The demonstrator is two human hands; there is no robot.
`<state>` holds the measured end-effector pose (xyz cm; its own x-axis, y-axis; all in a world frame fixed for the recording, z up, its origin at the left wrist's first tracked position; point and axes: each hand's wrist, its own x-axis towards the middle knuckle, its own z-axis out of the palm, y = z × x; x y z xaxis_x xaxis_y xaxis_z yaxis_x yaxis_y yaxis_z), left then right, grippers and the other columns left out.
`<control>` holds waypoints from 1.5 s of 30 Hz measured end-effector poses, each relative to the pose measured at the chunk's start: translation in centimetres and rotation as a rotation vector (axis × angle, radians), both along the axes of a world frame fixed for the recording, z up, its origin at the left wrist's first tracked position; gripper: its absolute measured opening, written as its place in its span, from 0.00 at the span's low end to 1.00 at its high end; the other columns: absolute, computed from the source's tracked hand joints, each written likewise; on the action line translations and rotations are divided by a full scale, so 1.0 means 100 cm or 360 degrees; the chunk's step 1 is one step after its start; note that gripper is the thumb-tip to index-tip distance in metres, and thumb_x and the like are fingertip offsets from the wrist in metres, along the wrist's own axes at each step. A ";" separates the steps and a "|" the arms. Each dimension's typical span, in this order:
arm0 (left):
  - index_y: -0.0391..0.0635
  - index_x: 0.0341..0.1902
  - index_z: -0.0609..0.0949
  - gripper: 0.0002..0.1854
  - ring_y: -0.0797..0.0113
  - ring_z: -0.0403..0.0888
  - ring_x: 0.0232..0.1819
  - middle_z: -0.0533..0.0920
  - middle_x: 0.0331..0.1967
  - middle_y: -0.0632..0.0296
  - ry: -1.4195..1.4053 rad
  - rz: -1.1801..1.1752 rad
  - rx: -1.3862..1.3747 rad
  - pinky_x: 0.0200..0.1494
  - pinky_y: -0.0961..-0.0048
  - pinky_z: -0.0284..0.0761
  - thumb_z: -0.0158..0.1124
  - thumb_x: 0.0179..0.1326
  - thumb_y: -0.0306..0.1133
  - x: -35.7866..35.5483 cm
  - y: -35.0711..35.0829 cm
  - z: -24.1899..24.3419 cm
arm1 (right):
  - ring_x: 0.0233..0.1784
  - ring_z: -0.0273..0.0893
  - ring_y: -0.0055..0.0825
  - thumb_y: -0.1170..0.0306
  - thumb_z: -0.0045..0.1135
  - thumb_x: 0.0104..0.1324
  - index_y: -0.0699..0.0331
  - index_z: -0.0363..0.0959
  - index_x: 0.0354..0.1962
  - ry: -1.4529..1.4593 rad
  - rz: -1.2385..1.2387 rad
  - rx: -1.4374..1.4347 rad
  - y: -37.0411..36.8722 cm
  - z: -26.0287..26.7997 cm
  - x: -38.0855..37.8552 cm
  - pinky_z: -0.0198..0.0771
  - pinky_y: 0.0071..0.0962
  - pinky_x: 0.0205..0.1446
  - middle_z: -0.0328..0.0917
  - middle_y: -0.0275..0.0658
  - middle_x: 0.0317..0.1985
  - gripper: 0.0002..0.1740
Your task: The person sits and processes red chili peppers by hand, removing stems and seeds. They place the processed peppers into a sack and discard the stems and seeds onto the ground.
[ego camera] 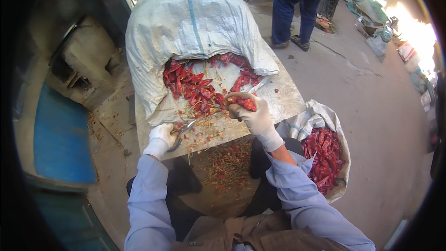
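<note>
My left hand (162,138), in a white glove, grips the handles of metal scissors (188,126) at the front left of a board (285,94). Their blades point right, over scattered stems and seeds. My right hand (249,109), in a soiled white glove, holds a dried red chili pepper (246,103) above the board's front edge. Behind the hands, a heap of dried red chili peppers (195,89) spills from the mouth of a large white woven sack (219,17) with a blue stripe.
An open woven sack (343,177) filled with red peppers stands on the floor by my right arm. Stem scraps (228,164) lie between my legs. Another person (296,3) stands beyond the board at upper right. A blue panel (61,136) is at left.
</note>
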<state>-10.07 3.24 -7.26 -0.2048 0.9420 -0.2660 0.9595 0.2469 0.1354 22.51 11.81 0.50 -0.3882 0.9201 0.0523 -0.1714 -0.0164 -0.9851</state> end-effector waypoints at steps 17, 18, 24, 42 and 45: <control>0.49 0.68 0.76 0.30 0.43 0.86 0.45 0.87 0.43 0.45 0.0175 -0.0280 -0.0131 0.49 0.49 0.80 0.65 0.61 0.42 -0.011 -0.031 -0.020 | 0.26 0.76 0.17 0.72 0.65 0.67 0.72 0.80 0.49 0.0117 -0.0099 -0.0042 -0.005 -0.017 -0.010 0.69 0.19 0.30 0.81 0.35 0.27 0.15; 0.50 0.69 0.75 0.30 0.46 0.86 0.47 0.87 0.45 0.47 0.0082 -0.0240 -0.0161 0.50 0.51 0.80 0.64 0.60 0.37 -0.010 -0.035 -0.017 | 0.26 0.77 0.17 0.72 0.65 0.67 0.72 0.80 0.49 0.0117 -0.0100 -0.0044 -0.005 -0.018 -0.010 0.69 0.19 0.30 0.82 0.36 0.27 0.15; 0.38 0.71 0.73 0.36 0.71 0.85 0.43 0.85 0.44 0.63 -0.1889 0.0295 -0.0060 0.38 0.76 0.80 0.67 0.55 0.18 -0.009 -0.039 -0.021 | 0.28 0.78 0.18 0.73 0.65 0.68 0.71 0.80 0.50 0.0103 -0.0083 -0.0030 -0.003 -0.018 -0.007 0.72 0.20 0.32 0.83 0.35 0.31 0.15; 0.38 0.71 0.70 0.37 0.49 0.85 0.52 0.85 0.49 0.44 -0.1100 -0.0418 0.0629 0.55 0.63 0.80 0.67 0.55 0.26 0.086 0.008 0.073 | 0.30 0.76 0.16 0.71 0.65 0.68 0.69 0.82 0.46 -0.0041 -0.0148 0.0104 0.007 -0.007 -0.005 0.73 0.21 0.36 0.83 0.34 0.28 0.12; 0.41 0.75 0.68 0.39 0.61 0.83 0.45 0.84 0.43 0.51 -0.1044 -0.0600 0.0788 0.50 0.69 0.79 0.66 0.57 0.23 0.092 0.008 0.087 | 0.30 0.76 0.16 0.73 0.64 0.68 0.71 0.82 0.46 -0.0100 -0.0131 0.0123 0.006 -0.002 -0.002 0.73 0.22 0.36 0.82 0.34 0.28 0.11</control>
